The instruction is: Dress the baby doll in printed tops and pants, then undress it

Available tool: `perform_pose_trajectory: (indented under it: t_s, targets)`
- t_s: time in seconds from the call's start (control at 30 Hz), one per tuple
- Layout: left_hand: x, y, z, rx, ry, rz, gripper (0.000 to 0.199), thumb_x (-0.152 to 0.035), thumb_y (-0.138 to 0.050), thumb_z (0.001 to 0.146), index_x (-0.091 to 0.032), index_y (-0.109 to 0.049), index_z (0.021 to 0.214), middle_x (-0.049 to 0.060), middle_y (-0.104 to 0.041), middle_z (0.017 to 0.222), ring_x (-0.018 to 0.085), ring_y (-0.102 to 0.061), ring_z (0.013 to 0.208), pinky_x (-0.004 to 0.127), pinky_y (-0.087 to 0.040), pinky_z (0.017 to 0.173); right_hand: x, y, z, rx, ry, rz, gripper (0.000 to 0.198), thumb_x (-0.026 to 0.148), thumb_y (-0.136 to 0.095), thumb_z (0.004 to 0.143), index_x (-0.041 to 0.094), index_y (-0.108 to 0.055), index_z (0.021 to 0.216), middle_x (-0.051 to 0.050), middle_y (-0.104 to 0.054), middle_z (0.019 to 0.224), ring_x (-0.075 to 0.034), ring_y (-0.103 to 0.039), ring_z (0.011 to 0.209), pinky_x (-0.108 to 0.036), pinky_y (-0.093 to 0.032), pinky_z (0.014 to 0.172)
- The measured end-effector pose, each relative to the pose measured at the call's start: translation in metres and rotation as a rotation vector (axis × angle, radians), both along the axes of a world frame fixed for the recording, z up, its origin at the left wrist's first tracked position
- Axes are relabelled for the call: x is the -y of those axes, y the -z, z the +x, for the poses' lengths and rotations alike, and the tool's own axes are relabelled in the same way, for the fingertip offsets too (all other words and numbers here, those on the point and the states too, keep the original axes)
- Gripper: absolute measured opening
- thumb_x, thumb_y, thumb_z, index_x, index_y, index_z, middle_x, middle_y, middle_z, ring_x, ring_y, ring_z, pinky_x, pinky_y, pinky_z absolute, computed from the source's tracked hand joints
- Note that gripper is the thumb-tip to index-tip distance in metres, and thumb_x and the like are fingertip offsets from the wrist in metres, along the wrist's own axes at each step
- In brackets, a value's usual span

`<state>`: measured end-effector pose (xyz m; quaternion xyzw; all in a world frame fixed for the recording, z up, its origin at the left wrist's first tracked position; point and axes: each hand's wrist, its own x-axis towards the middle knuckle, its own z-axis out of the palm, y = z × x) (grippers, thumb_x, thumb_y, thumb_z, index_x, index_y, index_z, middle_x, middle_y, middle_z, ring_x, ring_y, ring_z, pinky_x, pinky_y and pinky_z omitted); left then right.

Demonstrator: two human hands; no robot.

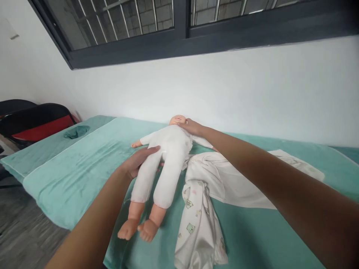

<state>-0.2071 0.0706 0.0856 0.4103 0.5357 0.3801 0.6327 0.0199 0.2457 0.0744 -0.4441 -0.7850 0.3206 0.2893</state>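
A baby doll [171,145] with a white cloth body lies on its back on a green-covered bed, head toward the wall and bare feet toward me. My left hand [140,160] grips it at the hip, thumb on top and fingers partly hidden under the thigh. At the doll's neck, my right hand [193,126] is closed beside the head; some of its fingers are hidden. White baby clothing [199,220] with green animal prints lies crumpled right of the doll's legs. A plain white cloth [230,175] is spread beside it, partly behind my right forearm.
The green bed cover [92,175] has a face hole [77,132] at its left end. Black and red folding chairs [39,121] stand left of the bed. A white wall [252,89] with a dark-framed barred window [179,45] rises behind it.
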Motion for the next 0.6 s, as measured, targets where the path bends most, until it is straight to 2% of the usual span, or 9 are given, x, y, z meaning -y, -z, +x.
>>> perform_pose_trajectory:
  t_s: [0.17,0.27,0.3,0.37,0.43,0.47,0.5,0.53,0.6]
  targets:
    - [-0.017,0.029,-0.025,-0.054,-0.002,0.007,0.056,-0.048,-0.071,0.08,-0.018,-0.056,0.125,0.009,-0.073,0.099,0.021,-0.068,0.078,0.034,-0.057,0.066,-0.022,0.02,-0.02,-0.062,-0.115,0.016,0.068,0.064,-0.054,0.09,0.016,-0.052,0.138,-0.012,-0.059,0.137,-0.027,-0.056,0.125,-0.039,-0.042,0.107]
    - [-0.015,0.036,-0.025,-0.106,0.015,0.05,0.056,-0.054,-0.062,0.085,-0.016,-0.056,0.126,0.01,-0.073,0.101,0.024,-0.068,0.083,0.038,-0.056,0.074,-0.022,0.031,-0.006,0.081,0.007,-0.011,0.072,0.071,-0.047,0.09,0.018,-0.051,0.139,-0.012,-0.055,0.142,-0.028,-0.054,0.127,-0.037,-0.042,0.105]
    - [-0.012,0.036,-0.023,-0.173,0.004,0.07,0.057,-0.056,-0.058,0.087,-0.016,-0.056,0.126,0.011,-0.073,0.104,0.026,-0.068,0.087,0.04,-0.055,0.077,-0.02,0.034,0.006,0.152,0.07,-0.026,0.072,0.073,-0.042,0.09,0.018,-0.052,0.136,-0.013,-0.055,0.142,-0.028,-0.055,0.126,-0.036,-0.043,0.103]
    - [0.001,0.031,-0.017,-0.463,-0.111,0.16,0.057,-0.058,-0.054,0.087,-0.016,-0.057,0.124,0.013,-0.07,0.114,0.031,-0.067,0.099,0.044,-0.053,0.086,-0.011,0.042,0.039,0.265,0.176,-0.058,0.069,0.07,-0.031,0.095,0.015,-0.059,0.125,-0.016,-0.062,0.132,-0.028,-0.06,0.117,-0.035,-0.046,0.097]
    - [0.024,0.023,-0.005,-0.87,-0.26,0.395,0.05,-0.053,-0.054,0.088,-0.016,-0.06,0.121,0.015,-0.065,0.123,0.033,-0.062,0.111,0.046,-0.049,0.094,0.006,0.046,0.083,0.347,0.245,-0.087,0.066,0.062,-0.02,0.1,0.013,-0.065,0.105,-0.017,-0.071,0.107,-0.026,-0.068,0.096,-0.034,-0.049,0.087]
    - [0.038,0.018,0.004,-1.04,-0.285,0.534,0.044,-0.05,-0.052,0.089,-0.017,-0.061,0.117,0.014,-0.064,0.124,0.032,-0.061,0.112,0.044,-0.047,0.096,0.017,0.047,0.108,0.391,0.278,-0.094,0.067,0.061,-0.019,0.1,0.014,-0.066,0.095,-0.016,-0.072,0.097,-0.026,-0.069,0.089,-0.035,-0.049,0.084]
    - [0.054,0.015,0.014,-1.157,-0.251,0.666,0.04,-0.048,-0.049,0.091,-0.019,-0.063,0.113,0.013,-0.065,0.122,0.03,-0.061,0.112,0.042,-0.047,0.096,0.03,0.046,0.132,0.434,0.298,-0.094,0.065,0.062,-0.022,0.099,0.015,-0.066,0.085,-0.014,-0.072,0.09,-0.026,-0.068,0.085,-0.036,-0.048,0.083]
    - [0.071,0.013,0.026,-1.202,-0.145,0.734,0.037,-0.048,-0.043,0.093,-0.021,-0.065,0.106,0.011,-0.067,0.115,0.028,-0.063,0.106,0.039,-0.047,0.092,0.044,0.044,0.155,0.478,0.313,-0.095,0.063,0.064,-0.028,0.097,0.017,-0.064,0.076,-0.014,-0.071,0.085,-0.028,-0.068,0.084,-0.038,-0.048,0.081]
    - [0.1,0.014,0.052,-1.211,0.103,0.65,0.042,-0.056,-0.04,0.094,-0.023,-0.067,0.094,0.007,-0.07,0.098,0.025,-0.066,0.089,0.035,-0.048,0.078,0.076,0.039,0.195,0.559,0.297,-0.09,0.057,0.067,-0.041,0.091,0.018,-0.063,0.069,-0.014,-0.071,0.082,-0.03,-0.066,0.083,-0.039,-0.048,0.078]
